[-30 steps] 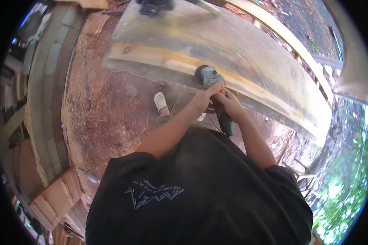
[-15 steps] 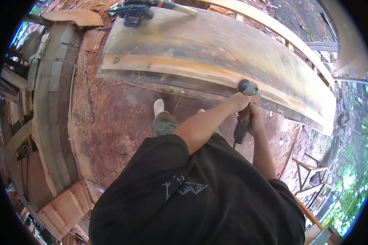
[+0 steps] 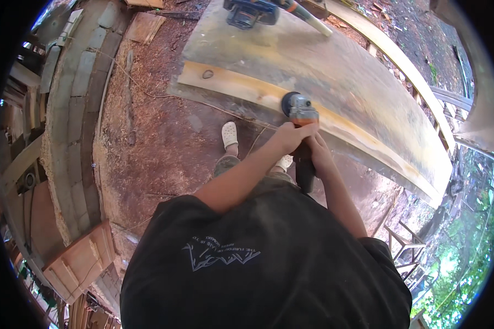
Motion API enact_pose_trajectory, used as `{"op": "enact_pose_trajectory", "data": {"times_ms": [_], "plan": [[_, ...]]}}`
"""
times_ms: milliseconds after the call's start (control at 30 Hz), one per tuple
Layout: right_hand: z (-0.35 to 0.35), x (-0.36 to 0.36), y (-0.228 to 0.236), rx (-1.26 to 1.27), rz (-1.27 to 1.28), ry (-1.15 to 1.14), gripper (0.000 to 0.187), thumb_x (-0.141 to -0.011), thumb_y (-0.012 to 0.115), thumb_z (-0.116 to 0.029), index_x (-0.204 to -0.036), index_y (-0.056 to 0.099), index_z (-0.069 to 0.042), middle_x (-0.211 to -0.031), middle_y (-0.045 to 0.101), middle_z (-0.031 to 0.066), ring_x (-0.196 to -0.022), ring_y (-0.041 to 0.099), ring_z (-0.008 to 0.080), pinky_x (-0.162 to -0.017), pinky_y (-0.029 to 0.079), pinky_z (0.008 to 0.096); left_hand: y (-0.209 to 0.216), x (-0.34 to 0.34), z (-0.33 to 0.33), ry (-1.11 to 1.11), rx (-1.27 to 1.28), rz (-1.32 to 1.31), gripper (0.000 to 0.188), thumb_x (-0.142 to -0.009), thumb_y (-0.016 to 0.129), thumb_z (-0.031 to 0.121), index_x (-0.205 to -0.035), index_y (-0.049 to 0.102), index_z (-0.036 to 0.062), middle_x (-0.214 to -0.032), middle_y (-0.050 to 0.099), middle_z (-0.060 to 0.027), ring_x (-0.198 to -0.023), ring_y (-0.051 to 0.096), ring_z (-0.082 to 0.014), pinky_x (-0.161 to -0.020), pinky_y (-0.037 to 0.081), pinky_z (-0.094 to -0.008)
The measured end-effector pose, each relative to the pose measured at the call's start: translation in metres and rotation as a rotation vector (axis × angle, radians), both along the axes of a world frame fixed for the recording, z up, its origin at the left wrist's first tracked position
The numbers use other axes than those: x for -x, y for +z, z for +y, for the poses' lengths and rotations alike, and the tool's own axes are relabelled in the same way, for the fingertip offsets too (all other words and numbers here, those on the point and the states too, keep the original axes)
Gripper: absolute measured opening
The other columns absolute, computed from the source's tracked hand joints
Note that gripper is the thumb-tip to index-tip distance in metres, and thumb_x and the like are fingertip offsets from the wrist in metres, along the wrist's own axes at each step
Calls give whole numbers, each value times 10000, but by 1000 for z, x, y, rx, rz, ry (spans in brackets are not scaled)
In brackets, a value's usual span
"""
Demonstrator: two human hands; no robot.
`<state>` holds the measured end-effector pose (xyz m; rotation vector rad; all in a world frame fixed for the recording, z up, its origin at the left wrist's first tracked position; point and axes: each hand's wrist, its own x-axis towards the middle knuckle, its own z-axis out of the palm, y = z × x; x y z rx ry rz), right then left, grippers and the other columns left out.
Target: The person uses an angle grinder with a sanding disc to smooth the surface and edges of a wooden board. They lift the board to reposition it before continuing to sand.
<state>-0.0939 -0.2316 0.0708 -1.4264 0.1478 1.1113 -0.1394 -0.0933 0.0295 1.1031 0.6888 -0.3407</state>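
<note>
An angle grinder (image 3: 303,112) with a round black disc lies across the near edge of a long pale wooden board (image 3: 236,86). Its disc is against the board's face, or just over it; from above I cannot tell which. My left hand (image 3: 292,137) is closed round the front of the grinder's body, behind the grey gear head and orange collar. Farther back, my right hand (image 3: 319,154) wraps the dark rear body from the right side. The board has a dark knot near its left end and rests on a large dusty worktable (image 3: 362,82).
A dark blue power tool (image 3: 252,12) stands at the table's far left. Beyond the table runs a long light timber (image 3: 389,46). A low block wall (image 3: 79,115) lies to the left. Sawdust and a thin cord cover parts of the reddish floor (image 3: 153,148). A wooden frame (image 3: 405,241) stands at right.
Both hands have moved the grinder left along the board, toward its knotted end. My view has shifted too, so the table sits farther right. The grip stays the same.
</note>
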Motion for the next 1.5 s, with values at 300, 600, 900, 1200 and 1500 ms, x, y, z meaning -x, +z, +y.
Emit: {"op": "enact_pose_trajectory", "data": {"times_ms": [300,600,900,1200,1500], "plan": [[179,14,-11,-51,-70,226,357,-1025,624,-316,-1262,604,-50,-1043,652,9,-875,614,86,-741,516,276,31,49,165,310,65,-13,470,-923,698,488,-1098,704,51,-929,705,-65,-759,705,-161,-636,585,-319],[277,18,-5,-44,-8,375,438,-1013,634,-411,-1264,599,-53,-1016,667,29,-831,622,98,-711,513,269,31,69,253,372,61,7,499,-909,693,549,-1132,703,102,-938,716,-55,-756,714,-172,-640,582,-332],[269,8,-4,-29,4,364,438,-1010,653,-402,-1280,593,-63,-1032,652,19,-836,628,101,-718,520,268,29,60,242,440,105,-57,479,-901,706,532,-1118,710,105,-928,721,-52,-729,716,-177,-633,581,-340],[194,-15,-8,-58,20,332,451,-1063,550,-421,-1362,518,-84,-1073,654,62,-849,680,157,-707,576,298,25,31,176,338,104,5,458,-906,700,528,-1094,710,111,-918,710,-51,-774,707,-166,-629,570,-329],[63,-42,-17,-92,70,178,399,-1034,607,-376,-1283,572,-66,-1039,656,18,-856,634,104,-734,534,277,27,-11,59,196,130,-13,503,-899,692,561,-1123,705,110,-954,702,-39,-807,693,-191,-736,572,-399]]}}
